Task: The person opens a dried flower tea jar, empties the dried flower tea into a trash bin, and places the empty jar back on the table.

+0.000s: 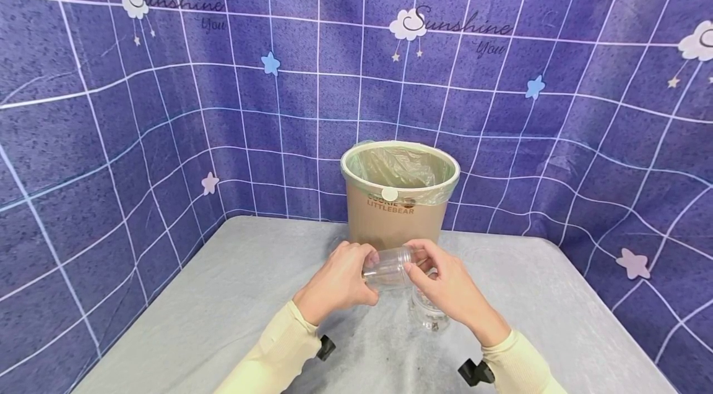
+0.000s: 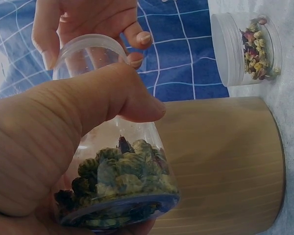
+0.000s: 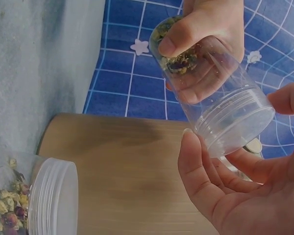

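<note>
My left hand (image 1: 341,276) grips a clear plastic jar (image 1: 385,268) around its body and holds it tilted above the table. Dried flower buds (image 2: 125,169) are heaped at the jar's base in the left wrist view. At the other end, my right hand (image 1: 448,287) holds the translucent lid (image 3: 237,120) between thumb and fingers. Whether the lid is loose cannot be seen. A second clear jar (image 1: 431,313) stands on the table beneath my right hand, partly hidden by it. Mixed dried flowers (image 3: 11,208) show inside that one, under a whitish lid (image 3: 54,196).
A tan bin (image 1: 392,224) with a pale rim and a thin plastic liner (image 1: 390,165) stands just beyond my hands, against the blue checked curtain (image 1: 289,91). The grey tabletop (image 1: 211,301) spreads out on both sides.
</note>
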Motion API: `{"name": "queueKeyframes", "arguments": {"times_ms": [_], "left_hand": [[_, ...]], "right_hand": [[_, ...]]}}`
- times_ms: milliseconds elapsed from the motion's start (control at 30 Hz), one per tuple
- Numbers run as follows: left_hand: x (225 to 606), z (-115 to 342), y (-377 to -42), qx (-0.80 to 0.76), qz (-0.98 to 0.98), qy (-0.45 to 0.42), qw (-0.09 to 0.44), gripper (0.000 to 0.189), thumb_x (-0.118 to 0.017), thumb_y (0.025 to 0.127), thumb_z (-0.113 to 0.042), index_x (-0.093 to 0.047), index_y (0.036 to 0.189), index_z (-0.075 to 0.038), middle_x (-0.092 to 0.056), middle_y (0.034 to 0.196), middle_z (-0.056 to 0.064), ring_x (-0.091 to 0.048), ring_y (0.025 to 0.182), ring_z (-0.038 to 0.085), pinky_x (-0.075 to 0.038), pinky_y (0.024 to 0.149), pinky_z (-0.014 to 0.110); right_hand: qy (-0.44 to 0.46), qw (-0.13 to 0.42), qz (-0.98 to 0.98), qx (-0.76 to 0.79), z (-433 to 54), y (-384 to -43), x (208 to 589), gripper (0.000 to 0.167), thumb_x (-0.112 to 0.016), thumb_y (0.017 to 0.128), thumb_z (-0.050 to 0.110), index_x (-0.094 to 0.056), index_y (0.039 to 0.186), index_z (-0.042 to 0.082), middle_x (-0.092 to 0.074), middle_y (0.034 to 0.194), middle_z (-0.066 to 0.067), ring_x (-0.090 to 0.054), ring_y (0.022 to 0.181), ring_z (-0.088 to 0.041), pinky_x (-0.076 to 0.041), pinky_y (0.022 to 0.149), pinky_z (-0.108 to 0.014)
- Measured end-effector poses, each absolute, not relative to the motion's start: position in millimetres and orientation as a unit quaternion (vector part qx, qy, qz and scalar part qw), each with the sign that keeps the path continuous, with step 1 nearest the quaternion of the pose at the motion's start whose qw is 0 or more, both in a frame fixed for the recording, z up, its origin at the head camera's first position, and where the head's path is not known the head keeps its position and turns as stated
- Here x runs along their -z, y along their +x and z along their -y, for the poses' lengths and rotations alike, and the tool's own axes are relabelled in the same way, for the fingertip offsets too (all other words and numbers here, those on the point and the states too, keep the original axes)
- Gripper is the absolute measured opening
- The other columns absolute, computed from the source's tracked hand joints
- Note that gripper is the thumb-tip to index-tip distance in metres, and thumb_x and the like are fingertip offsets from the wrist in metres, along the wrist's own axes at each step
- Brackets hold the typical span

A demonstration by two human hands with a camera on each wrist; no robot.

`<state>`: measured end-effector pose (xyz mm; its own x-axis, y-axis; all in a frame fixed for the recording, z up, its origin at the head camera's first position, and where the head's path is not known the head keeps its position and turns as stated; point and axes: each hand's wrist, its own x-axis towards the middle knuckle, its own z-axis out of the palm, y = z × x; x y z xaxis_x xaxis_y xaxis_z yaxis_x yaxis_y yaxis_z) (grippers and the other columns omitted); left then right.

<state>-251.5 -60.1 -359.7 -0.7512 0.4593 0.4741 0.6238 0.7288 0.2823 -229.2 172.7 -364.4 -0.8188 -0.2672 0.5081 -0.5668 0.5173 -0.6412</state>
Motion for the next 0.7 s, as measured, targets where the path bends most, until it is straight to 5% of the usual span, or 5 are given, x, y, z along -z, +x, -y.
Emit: {"name": "queueKeyframes", "arguments": {"times_ms": [700], "left_hand": [[359.3, 60.5, -251.9, 0.218, 0.91, -0.302, 0.183, 0.047, -0.088, 0.055, -0.021, -0.069, 0.098, -0.012, -0.064, 0.085, -0.004, -0.052, 0.08, 0.017, -0.045, 0.074, 0.031]], "right_hand": [[0.265, 0.168, 0.846, -0.431, -173.2, -229.1, 364.9, 0.041, -0.071, 0.094, 0.016, -0.06, 0.133, 0.017, -0.071, 0.109, -0.003, -0.07, 0.089, -0.015, -0.059, 0.07, -0.029]]}}
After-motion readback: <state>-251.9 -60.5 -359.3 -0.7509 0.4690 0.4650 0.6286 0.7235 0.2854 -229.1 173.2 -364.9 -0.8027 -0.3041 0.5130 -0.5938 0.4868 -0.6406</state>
